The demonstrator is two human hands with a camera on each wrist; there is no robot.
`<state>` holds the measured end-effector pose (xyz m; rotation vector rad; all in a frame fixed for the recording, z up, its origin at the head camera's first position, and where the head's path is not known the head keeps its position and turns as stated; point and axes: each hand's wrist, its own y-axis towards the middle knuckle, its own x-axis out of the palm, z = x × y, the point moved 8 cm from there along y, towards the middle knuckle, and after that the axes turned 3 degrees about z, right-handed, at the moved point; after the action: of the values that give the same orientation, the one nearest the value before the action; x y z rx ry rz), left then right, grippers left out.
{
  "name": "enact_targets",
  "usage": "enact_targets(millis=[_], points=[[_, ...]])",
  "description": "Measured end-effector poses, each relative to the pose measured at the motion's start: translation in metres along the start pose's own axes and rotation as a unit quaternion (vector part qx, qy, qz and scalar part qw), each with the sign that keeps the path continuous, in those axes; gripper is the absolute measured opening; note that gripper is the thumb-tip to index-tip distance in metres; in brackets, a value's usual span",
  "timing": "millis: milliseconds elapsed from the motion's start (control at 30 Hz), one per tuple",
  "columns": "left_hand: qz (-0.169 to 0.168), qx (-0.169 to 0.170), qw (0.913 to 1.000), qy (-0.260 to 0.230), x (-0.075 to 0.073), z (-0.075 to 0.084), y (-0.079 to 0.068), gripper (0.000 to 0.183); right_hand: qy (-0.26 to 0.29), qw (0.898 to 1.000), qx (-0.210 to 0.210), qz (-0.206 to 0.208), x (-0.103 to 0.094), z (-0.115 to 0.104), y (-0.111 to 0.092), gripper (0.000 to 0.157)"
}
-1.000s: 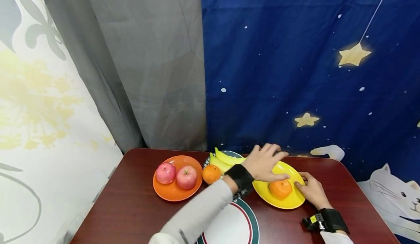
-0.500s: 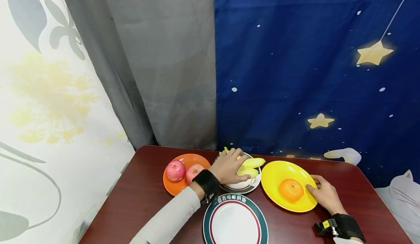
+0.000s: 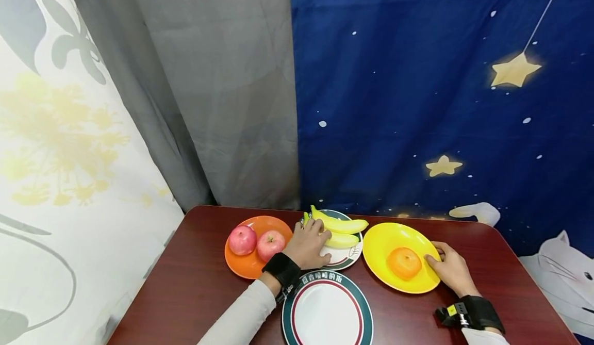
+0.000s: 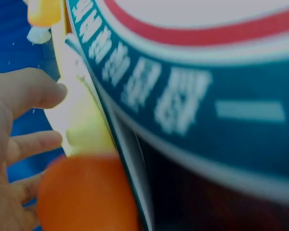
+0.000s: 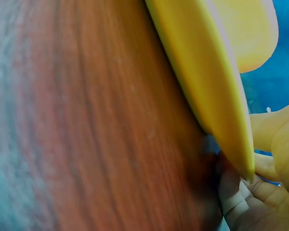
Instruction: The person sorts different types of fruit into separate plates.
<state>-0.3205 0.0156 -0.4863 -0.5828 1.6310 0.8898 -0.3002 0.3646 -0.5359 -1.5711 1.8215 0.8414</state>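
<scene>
Plate [image 3: 390, 236], smooth and yellow, is lying lower right of centre, holding an orange fruit [image 3: 404, 263], the right hand [image 3: 451, 271] pinching its rim. The left hand [image 3: 307, 247] is blocking part of the banana plate [image 3: 341, 257], a blurred orange shape [image 4: 89, 197] showing beside it; its grip I cannot tell. Curved bananas [image 3: 345, 226], round apples [image 3: 243, 240] on an orange plate [image 3: 246, 270] and a green-rimmed plate [image 3: 329, 314] are sharing the wood-grained table [image 3: 185, 283].

The desk [image 3: 185, 293] looks like wood, smooth and slightly shiny. Near its back left corner, the orange plate [image 3: 235, 267] seems to be of glossy plastic, and so does the yellow plate [image 3: 377, 252] toward the back right corner. Behind the back edge, the grey curtain [image 3: 232, 102] and the blue curtain [image 3: 394, 97] are matt cloth.
</scene>
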Motion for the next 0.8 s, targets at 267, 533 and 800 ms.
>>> enact_targets(millis=[267, 533, 800], points=[[-0.045, -0.061, 0.9959, -0.05, 0.009, -0.022, -0.012, 0.06, 0.001, 1.0, -0.001, 0.003, -0.001, -0.003, 0.001, 0.057], [-0.05, -0.052, 0.9957, -0.059, 0.008, -0.022, -0.008, 0.065, 0.006, 1.0, 0.005, 0.002, 0.001, -0.001, -0.001, 0.057], [0.03, -0.009, 0.9975, -0.063, -0.043, -0.023, 0.013, 0.06, 0.008, 1.0, 0.008, 0.007, 0.003, 0.004, -0.003, 0.058]])
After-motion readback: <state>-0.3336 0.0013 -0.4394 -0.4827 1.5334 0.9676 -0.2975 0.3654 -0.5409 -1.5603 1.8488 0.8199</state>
